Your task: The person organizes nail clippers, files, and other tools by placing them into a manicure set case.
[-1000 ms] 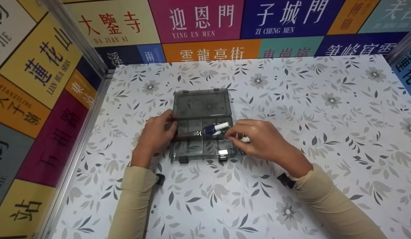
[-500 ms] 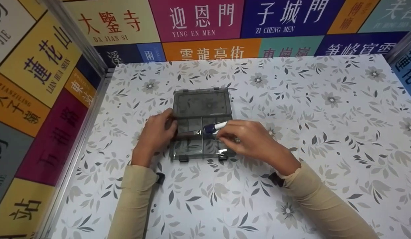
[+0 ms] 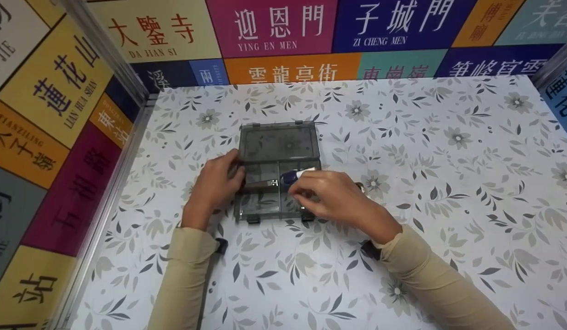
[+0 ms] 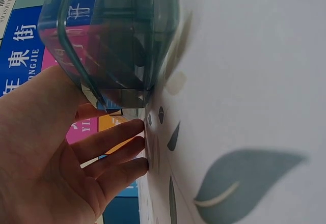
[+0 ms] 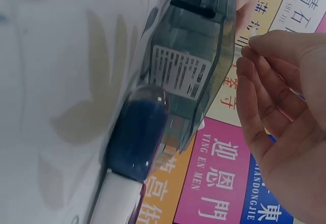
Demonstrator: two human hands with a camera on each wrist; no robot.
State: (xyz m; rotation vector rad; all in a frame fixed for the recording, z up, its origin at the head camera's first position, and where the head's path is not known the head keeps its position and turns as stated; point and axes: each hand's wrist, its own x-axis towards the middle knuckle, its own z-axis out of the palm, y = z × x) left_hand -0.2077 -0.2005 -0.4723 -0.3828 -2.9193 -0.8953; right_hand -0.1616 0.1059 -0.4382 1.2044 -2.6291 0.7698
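Observation:
A smoky clear plastic organizer box lies on the table with its lid folded back. My left hand holds the box's left side with thumb and index finger, while its other fingers reach down to the tabletop. In one compartment lies a slim piece with a metal end. A dark blue bottle with a white cap sits in the box's right half. Over that half is my right hand, thumb and fingertips together; I cannot tell whether something small is between them.
Another dark blue bottle with a white cap lies on the table beside the box, hidden by my right hand in the head view. A small brownish thing shows behind that hand. Printed panels border the table at the back and left.
My right hand has moved left from the box's right edge over its right compartments, covering part of the capped bottle there. The left hand and the box stay put.

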